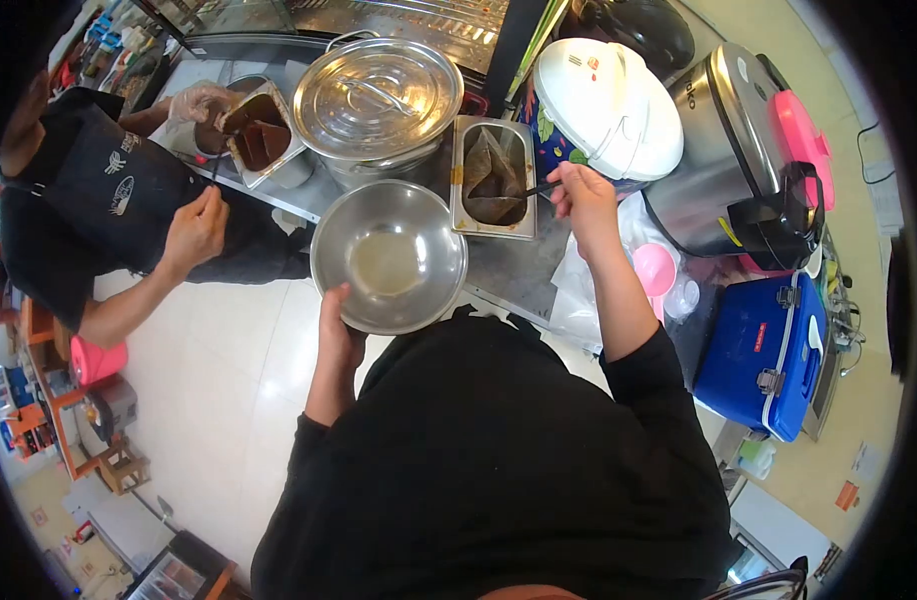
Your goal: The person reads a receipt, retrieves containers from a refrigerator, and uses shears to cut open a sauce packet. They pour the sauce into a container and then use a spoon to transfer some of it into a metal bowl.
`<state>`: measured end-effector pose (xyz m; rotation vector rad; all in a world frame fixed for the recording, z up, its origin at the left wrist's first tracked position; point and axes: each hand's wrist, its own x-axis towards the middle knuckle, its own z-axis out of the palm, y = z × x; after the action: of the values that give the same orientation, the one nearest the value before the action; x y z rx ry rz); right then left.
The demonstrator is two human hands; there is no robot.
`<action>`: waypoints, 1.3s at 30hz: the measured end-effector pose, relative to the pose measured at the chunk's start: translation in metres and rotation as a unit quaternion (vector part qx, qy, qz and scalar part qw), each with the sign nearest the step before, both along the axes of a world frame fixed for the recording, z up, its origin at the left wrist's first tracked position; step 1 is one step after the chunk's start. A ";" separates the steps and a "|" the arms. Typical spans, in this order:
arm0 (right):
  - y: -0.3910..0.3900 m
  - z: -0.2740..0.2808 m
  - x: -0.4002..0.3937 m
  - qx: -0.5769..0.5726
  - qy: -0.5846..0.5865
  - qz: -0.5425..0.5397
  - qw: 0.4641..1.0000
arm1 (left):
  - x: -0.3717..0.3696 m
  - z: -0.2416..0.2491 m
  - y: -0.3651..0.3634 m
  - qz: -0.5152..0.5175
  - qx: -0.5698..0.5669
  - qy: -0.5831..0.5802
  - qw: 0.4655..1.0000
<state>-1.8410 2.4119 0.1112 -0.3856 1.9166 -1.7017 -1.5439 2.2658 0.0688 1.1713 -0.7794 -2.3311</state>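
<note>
My left hand (341, 330) grips the near-left rim of a wide stainless steel mixing bowl (441, 245), thumb over the edge. A little pale yellowish liquid (387, 263) lies in its bottom. My right hand (587, 203) is closed around the black handle of a utensil (542, 188). That handle reaches over the side of a rectangular metal container (528, 222) on the counter. Lining the container is a clear plastic bag (492, 160) with something dark brown inside. The utensil's head is down in there, so I cannot make out its kind.
A lidded steel pot (379, 95) stands behind the bowl. On the left, a co-worker in a black apron (129, 190) handles a metal container of brown sauce (261, 140). Rightward are a white-lidded cooler (604, 105), a steel dispenser (714, 140), a pink scoop (656, 268) and a blue cooler box (749, 345).
</note>
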 end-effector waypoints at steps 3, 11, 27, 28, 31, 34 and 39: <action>0.012 0.008 -0.002 -0.045 -0.050 -0.078 0.995 | 0.000 -0.006 0.000 0.004 -0.019 0.001 1.000; 0.049 -0.002 0.005 -0.147 -0.150 -0.204 0.956 | -0.005 -0.002 0.010 0.064 -0.012 0.022 0.998; 0.041 0.036 0.039 -0.256 -0.064 -0.088 0.961 | -0.017 -0.021 0.015 0.064 -0.021 0.093 0.993; 0.037 0.038 0.050 -0.234 0.003 -0.063 0.970 | -0.017 -0.021 0.015 0.069 -0.015 0.092 0.993; 0.030 0.045 0.085 -0.149 0.246 0.054 0.956 | -0.017 -0.019 0.016 0.075 -0.007 0.100 0.992; 0.019 0.012 0.104 -0.146 0.460 0.213 0.850 | -0.015 -0.013 0.018 0.088 0.004 0.106 0.990; 0.007 0.003 0.113 -0.126 0.497 0.287 0.809 | -0.008 -0.021 0.019 0.094 -0.010 0.110 0.989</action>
<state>-1.7277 2.4187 0.1142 -2.0609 1.8198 -1.3950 -1.5521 2.2850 0.0475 0.9149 -0.5859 -2.2407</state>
